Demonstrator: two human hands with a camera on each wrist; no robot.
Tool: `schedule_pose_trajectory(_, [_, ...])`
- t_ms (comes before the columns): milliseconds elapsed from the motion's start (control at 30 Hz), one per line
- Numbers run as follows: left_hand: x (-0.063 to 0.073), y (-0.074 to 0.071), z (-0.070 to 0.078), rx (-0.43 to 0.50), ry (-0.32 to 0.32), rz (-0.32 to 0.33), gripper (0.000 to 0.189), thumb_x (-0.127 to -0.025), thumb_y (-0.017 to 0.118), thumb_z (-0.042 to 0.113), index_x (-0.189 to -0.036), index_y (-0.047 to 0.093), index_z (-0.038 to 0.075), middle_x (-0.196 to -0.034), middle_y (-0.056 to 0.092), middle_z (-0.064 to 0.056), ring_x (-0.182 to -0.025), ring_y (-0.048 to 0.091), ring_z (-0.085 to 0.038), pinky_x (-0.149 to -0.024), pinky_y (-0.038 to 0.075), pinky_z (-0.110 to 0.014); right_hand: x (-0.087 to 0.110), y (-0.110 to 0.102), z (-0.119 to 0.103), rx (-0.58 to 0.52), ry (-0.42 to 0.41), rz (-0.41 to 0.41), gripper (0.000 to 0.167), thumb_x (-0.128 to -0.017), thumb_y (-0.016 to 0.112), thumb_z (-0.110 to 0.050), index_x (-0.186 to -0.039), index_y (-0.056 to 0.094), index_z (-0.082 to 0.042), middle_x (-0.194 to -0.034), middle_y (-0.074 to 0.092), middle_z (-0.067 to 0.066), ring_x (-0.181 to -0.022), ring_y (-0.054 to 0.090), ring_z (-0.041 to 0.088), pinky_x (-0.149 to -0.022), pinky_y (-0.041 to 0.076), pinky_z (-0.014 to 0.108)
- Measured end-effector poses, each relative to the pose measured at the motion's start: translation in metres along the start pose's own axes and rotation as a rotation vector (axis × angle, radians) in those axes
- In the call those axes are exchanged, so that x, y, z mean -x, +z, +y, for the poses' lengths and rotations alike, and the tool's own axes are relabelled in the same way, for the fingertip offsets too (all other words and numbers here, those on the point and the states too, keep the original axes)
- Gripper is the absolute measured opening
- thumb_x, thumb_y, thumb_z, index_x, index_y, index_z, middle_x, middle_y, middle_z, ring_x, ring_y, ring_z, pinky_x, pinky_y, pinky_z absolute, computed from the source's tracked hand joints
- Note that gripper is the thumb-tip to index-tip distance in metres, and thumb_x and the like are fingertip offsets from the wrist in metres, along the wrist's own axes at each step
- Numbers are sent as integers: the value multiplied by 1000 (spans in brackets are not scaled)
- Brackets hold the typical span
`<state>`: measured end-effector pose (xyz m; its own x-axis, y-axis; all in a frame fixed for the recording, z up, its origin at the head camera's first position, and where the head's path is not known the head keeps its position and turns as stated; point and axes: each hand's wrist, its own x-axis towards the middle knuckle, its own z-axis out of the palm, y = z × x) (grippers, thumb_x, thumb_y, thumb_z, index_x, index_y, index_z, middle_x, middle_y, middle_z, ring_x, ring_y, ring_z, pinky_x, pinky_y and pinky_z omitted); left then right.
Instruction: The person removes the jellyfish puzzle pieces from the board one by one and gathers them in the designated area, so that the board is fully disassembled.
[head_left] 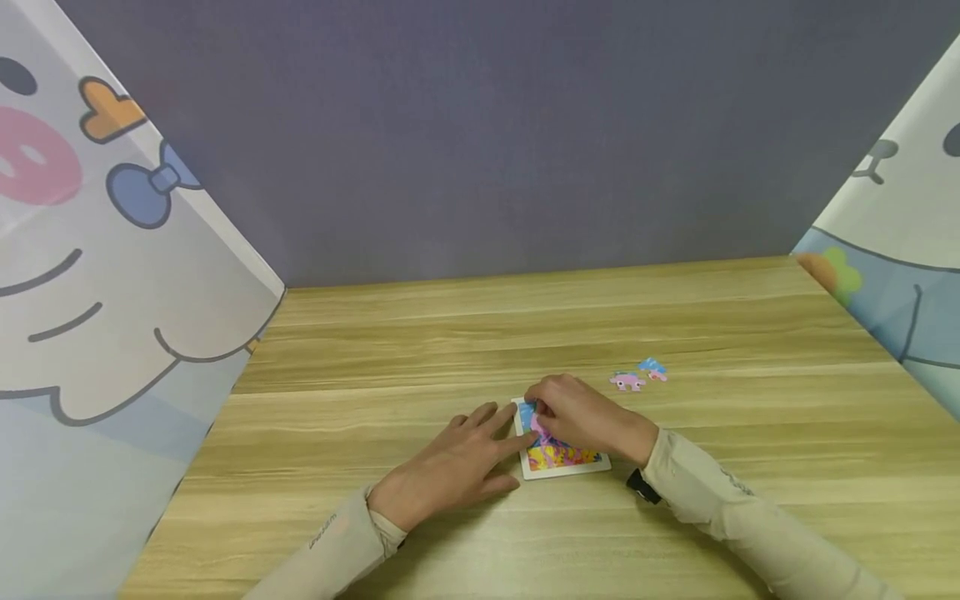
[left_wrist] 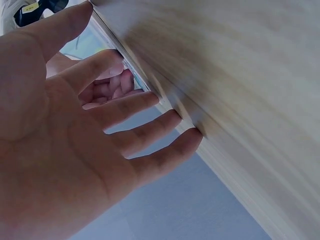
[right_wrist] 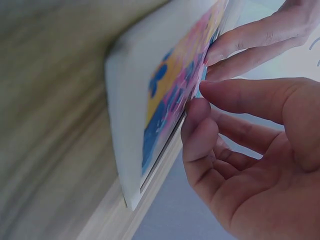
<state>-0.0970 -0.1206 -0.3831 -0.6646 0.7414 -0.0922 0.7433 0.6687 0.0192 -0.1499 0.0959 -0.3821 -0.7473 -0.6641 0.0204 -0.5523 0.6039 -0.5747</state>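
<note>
A small jigsaw puzzle with a white frame [head_left: 567, 474] lies on the wooden table; yellow, pink and blue picture parts show inside it. My left hand [head_left: 457, 460] has its fingers spread, the index fingertip touching the picture and other fingertips at the frame's left edge and on the table. Over the upper part of the puzzle, my right hand [head_left: 581, 414] pinches a puzzle piece, mostly hidden, between thumb and curled index finger. In the right wrist view a bit of blue shows by that thumb [right_wrist: 240, 97], close against the picture.
Beyond the right hand, a pink puzzle piece with eyes [head_left: 627, 382] and a blue and pink piece [head_left: 652, 368] lie loose on the table [head_left: 420, 333]. A grey panel [head_left: 525, 142] stands along the back, with cartoon-printed panels at both sides.
</note>
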Motion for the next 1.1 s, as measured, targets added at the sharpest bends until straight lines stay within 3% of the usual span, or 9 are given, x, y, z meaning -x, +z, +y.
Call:
schedule_pose_trajectory(200, [0, -1, 0, 8, -1, -9, 58, -99, 57, 48, -151, 44, 29, -157, 35, -15, -139, 41, -36, -97, 50, -52, 1, -1, 1, 20, -11, 18, 13, -88, 63, 2, -86, 69, -9, -69, 54, -6, -57, 45, 4, -52, 40, 21])
schedule_pose_trajectory(433, [0, -1, -1, 26, -8, -13, 57, -98, 57, 48, -151, 44, 30, -157, 36, -15, -140, 40, -36, -98, 49, -54, 5, -7, 5, 54, -23, 55, 18, -91, 67, -4, -108, 72, -6, -95, 63, 0, -79, 56, 9, -70, 51, 26])
schedule_pose_trajectory(600, [2, -1, -2, 24, 4, 14, 56, -99, 57, 47, -150, 46, 29, -156, 38, -15, -138, 42, -34, -98, 49, -52, 2, -10, 6, 31, -10, 43, 19, -91, 66, -4, -108, 72, -8, -102, 68, 1, -89, 63, 12, -78, 54, 31])
schedule_pose_trajectory(767, [1, -2, -3, 26, 0, 0, 56, -99, 57, 47, -151, 44, 29, -156, 37, -15, -139, 40, -35, -99, 48, -52, -1, -11, 8, -19, -9, 44, 17, -91, 64, -2, -104, 73, -9, -96, 71, 0, -84, 65, 8, -76, 55, 28])
schedule_pose_trajectory(1000, [0, -3, -3, 35, -15, -29, 58, -99, 55, 49, -152, 42, 31, -158, 35, -15, -141, 38, -36, -100, 47, -54, 0, -16, 9, -95, -27, 17, 15, -92, 60, -1, -99, 70, -9, -79, 70, -1, -62, 57, 4, -62, 53, 26])
schedule_pose_trajectory(1100, [0, -2, -3, 38, -13, -27, 58, -99, 56, 49, -152, 42, 31, -158, 35, -15, -141, 38, -36, -99, 47, -54, 1, -19, 10, -120, -28, 2, 15, -92, 59, 0, -99, 69, -9, -79, 70, -1, -60, 57, 6, -61, 53, 26])
